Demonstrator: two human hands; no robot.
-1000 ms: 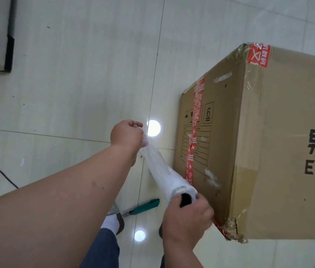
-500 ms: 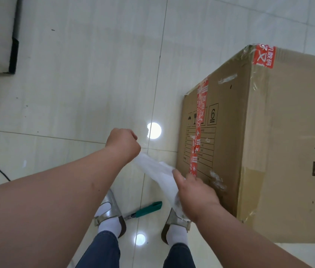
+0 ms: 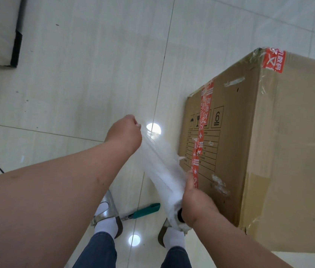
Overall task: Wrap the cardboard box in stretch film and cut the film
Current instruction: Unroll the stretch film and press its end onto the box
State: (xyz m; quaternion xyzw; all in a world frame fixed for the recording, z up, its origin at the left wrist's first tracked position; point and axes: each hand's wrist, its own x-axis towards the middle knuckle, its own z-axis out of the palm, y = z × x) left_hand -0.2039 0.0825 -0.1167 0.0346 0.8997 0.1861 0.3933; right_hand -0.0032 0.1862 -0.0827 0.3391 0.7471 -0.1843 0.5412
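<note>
Head view finds us barely started: our left hand (image 3: pixel 122 135) grips the far end of the stretch film roll (image 3: pixel 164 176), our right hand (image 3: pixel 196 206) grasps its near end, pinching at the film. The cardboard box (image 3: pixel 259 144) stands bare on the tiled floor (image 3: pixel 75 74) just beside. Wrapping and cutting remain; a green-handled cutter (image 3: pixel 143 210) lies by our feet.

The roll of stretch film (image 3: pixel 165 175) I hold is white and translucent, slanting down beside the cardboard box (image 3: pixel 269 151), its loose end bunched up. The box, brown with red tape strips and black print, stands on the floor to my right, bare of film
</note>
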